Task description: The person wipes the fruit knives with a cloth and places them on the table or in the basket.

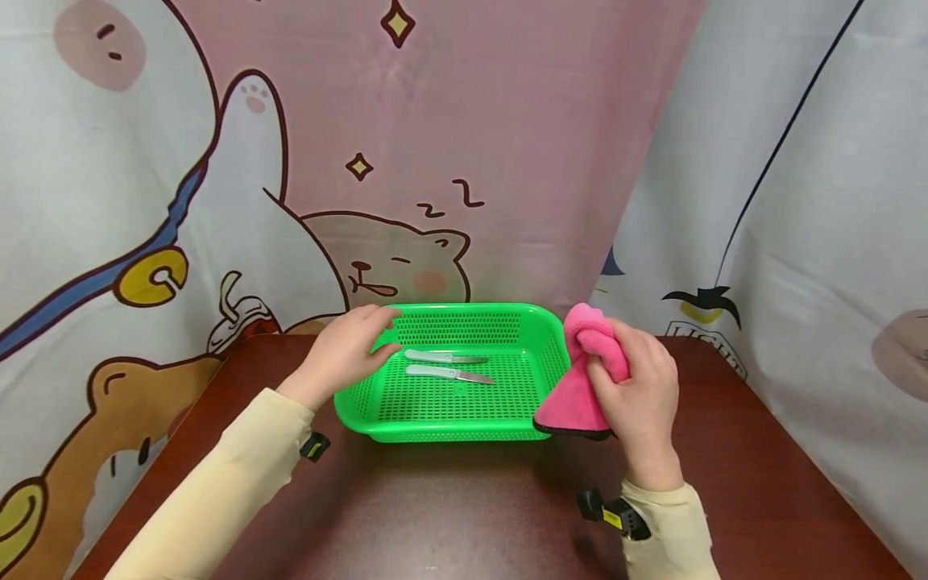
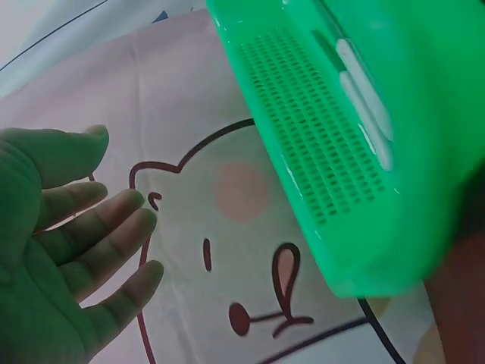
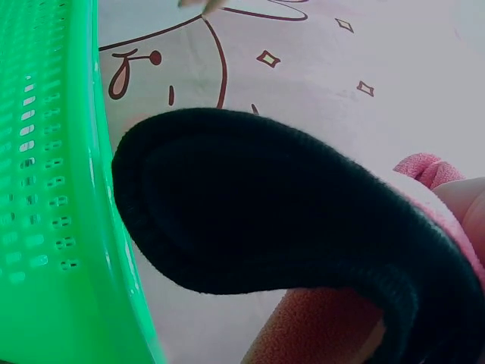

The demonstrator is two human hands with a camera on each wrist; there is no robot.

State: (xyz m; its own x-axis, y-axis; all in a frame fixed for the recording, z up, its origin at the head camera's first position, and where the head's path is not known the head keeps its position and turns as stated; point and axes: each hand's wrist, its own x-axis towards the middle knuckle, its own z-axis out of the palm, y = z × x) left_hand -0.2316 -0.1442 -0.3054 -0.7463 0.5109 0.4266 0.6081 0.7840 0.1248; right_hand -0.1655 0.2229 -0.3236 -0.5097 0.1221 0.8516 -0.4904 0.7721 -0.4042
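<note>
A green plastic basket (image 1: 457,427) with perforated walls sits on the table. Two small knives, an upper knife (image 1: 435,356) and a lower knife (image 1: 445,372), lie side by side in it, their pale handles toward the left. My left hand (image 1: 341,354) hovers by the basket's left rim, fingers apart and nothing in them; the left wrist view shows the same loosely spread fingers (image 2: 114,235). At the right end, my right hand (image 1: 644,387) grips a bunched pink cloth (image 1: 573,399). Its dark-edged lower part hangs over the basket's right rim in the head view.
The dark reddish-brown table (image 1: 435,507) extends in front of the basket and to both sides. Behind it hangs a printed curtain (image 1: 493,137) with cartoon animals. Black wrist straps, a left strap (image 1: 315,446) and a right strap (image 1: 616,514), sit over pale yellow sleeves.
</note>
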